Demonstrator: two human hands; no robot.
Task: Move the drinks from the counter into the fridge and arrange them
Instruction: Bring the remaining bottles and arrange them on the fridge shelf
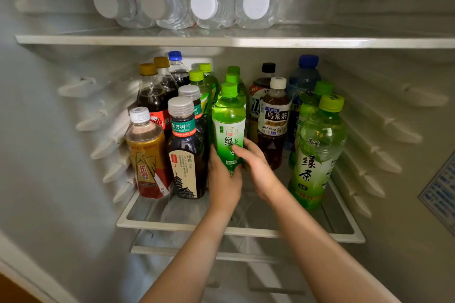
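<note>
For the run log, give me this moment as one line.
phase: arranging | both hands on green tea bottle | left hand | right hand | place: middle shelf, front centre | upright

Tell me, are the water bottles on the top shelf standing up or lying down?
Lying down. The four water bottles rest on their sides on the top shelf, white caps facing the door.

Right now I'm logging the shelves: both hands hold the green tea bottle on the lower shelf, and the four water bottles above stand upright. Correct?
Not quite. In the head view the four water bottles lie on their sides, caps facing out. Both the left hand and right hand do hold the green tea bottle on the lower shelf.
</note>
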